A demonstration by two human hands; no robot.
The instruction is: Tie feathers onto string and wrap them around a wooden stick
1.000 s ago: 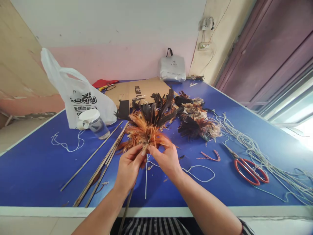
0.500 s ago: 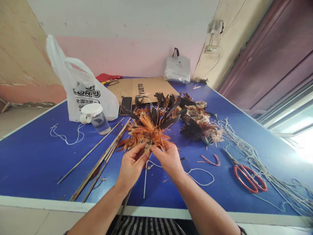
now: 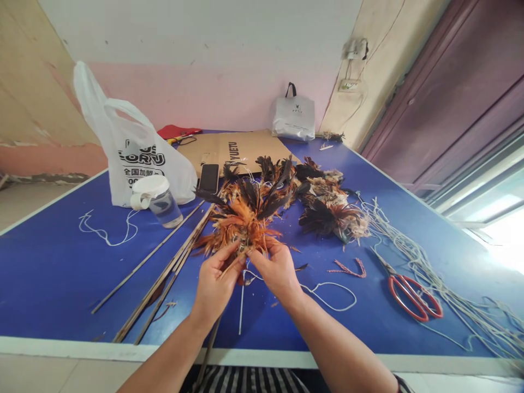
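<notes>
My left hand (image 3: 215, 281) and my right hand (image 3: 275, 268) meet over the blue table (image 3: 61, 267), both pinched on the base of an orange and black feather bundle (image 3: 245, 215) mounted on a thin stick (image 3: 207, 349) that runs back under my left wrist. The left fingers also grip a single pale feather quill at the bundle's base. A white string (image 3: 331, 297) loops on the table from under my right hand.
More feather clusters (image 3: 327, 210) lie behind the bundle. Thin sticks (image 3: 164, 273) lie to the left, red-handled scissors (image 3: 413, 295) and a tangle of cords (image 3: 429, 267) to the right. A white plastic bag (image 3: 135, 158), lidded jar (image 3: 158, 199), phone (image 3: 209, 177), cardboard (image 3: 241, 150) and grey bag (image 3: 293, 117) sit farther back.
Both hands stay on the feather bundle's base with small finger shifts. The left hand now pinches a pale quill. The view has shifted slightly.
</notes>
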